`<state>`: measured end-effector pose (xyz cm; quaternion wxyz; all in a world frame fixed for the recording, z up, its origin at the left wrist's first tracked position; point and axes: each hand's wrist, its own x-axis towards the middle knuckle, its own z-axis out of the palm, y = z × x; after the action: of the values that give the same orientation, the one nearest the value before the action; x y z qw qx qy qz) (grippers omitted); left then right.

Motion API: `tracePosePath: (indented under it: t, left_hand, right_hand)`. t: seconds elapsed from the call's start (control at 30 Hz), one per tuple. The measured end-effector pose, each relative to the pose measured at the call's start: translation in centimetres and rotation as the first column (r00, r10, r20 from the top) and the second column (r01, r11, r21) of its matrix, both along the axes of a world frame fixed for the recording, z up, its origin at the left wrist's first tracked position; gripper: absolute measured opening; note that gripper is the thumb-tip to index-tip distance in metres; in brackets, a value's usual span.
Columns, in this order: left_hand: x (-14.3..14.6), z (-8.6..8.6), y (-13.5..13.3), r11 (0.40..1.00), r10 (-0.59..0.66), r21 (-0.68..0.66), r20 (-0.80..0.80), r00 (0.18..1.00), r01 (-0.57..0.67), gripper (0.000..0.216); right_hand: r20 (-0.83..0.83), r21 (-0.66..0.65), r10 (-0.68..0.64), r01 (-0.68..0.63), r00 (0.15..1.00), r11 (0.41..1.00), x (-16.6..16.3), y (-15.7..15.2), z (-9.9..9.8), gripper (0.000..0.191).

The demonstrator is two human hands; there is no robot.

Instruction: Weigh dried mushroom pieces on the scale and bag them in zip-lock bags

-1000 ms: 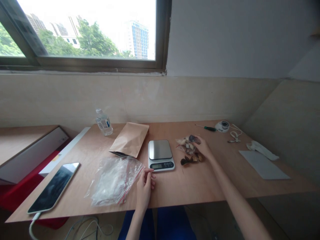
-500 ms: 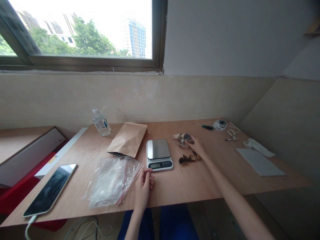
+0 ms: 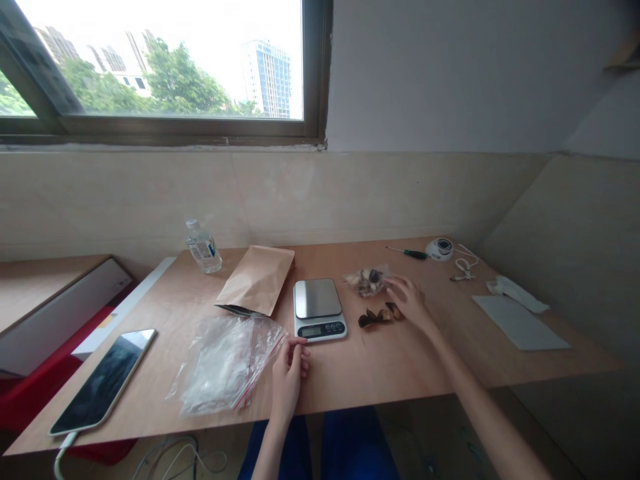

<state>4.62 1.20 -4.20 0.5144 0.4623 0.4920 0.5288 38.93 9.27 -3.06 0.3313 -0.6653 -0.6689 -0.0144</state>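
Observation:
A digital kitchen scale with a bare metal plate stands in the middle of the table. My left hand rests at its front left corner, index fingertip on the edge, the other fingers loosely curled around nothing. Over to the right, my right hand is open and holds nothing, its fingers spread beside a small clear plastic bag of pale and dark lumps. Whether the fingertips touch the bag I cannot tell. Below that hand lie several dark brown, curled dried pieces.
Left of the scale are clear zip bags, a brown paper pouch, a water bottle and a plugged-in phone. At right lie a screwdriver, a white dome camera, a white sheet and a crumpled white wrapper.
My right hand has let go of the plastic bag and drawn back slightly to the right, its fingers spreading. The bag lies flatter on the table. My left hand stays at the scale's corner.

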Motion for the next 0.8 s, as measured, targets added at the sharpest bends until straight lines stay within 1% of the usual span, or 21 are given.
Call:
tracePosePath:
  t: [0.1,0.17,0.2,0.33,0.47,0.57,0.63,0.7,0.73,0.8]
  left_hand:
    - [0.0,0.2,0.0,1.000,-0.007,0.000,-0.014,1.000,0.007,0.031]
    - [0.0,0.3,0.0,1.000,-0.009,0.002,-0.023,1.000,0.009,0.030]
    - [0.0,0.3,0.0,1.000,-0.010,0.003,-0.024,1.000,0.010,0.030]
    - [0.0,0.3,0.0,1.000,-0.014,0.009,-0.022,1.000,0.014,0.029]
    - [-0.1,0.2,0.0,1.000,-0.016,0.025,-0.019,1.000,0.017,0.029]
    - [0.0,0.2,-0.1,1.000,-0.022,0.021,-0.012,1.000,0.022,0.029]
    - [0.0,0.2,-0.1,0.999,-0.026,0.020,-0.014,1.000,0.027,0.028]
    - [0.0,0.2,-0.1,0.999,-0.031,0.023,-0.021,0.999,0.031,0.027]
    - [0.0,0.2,-0.1,0.999,-0.035,0.023,-0.027,0.999,0.036,0.027]
    - [0.0,0.1,-0.1,0.999,-0.040,0.021,-0.039,0.998,0.041,0.027]
  right_hand:
    - [0.050,-0.075,0.073,-0.069,0.996,0.995,-1.2,-2.7,-1.1,0.036]
    - [0.059,-0.124,0.125,-0.117,0.990,0.985,-1.8,-3.9,-2.0,0.040]
    - [0.049,-0.130,0.146,-0.139,0.988,0.982,-2.0,-4.2,-2.4,0.039]
    - [-0.047,-0.097,0.186,-0.190,0.981,0.977,-1.9,-4.2,-3.1,0.025]
    - [-0.170,-0.063,0.173,-0.186,0.970,0.981,-1.5,-3.8,-3.2,0.021]
    - [-0.269,-0.011,0.133,-0.141,0.954,0.990,-1.8,-3.7,-2.9,0.020]
    - [-0.366,0.031,0.132,-0.129,0.921,0.991,-3.0,-3.2,-2.2,0.021]
    - [-0.435,0.068,0.178,-0.165,0.883,0.984,-5.1,-2.3,-1.1,0.023]
    - [-0.443,0.083,0.213,-0.196,0.871,0.977,-6.4,-1.7,-0.5,0.023]
    - [-0.383,0.101,0.287,-0.269,0.878,0.958,-9.3,-0.2,0.6,0.022]
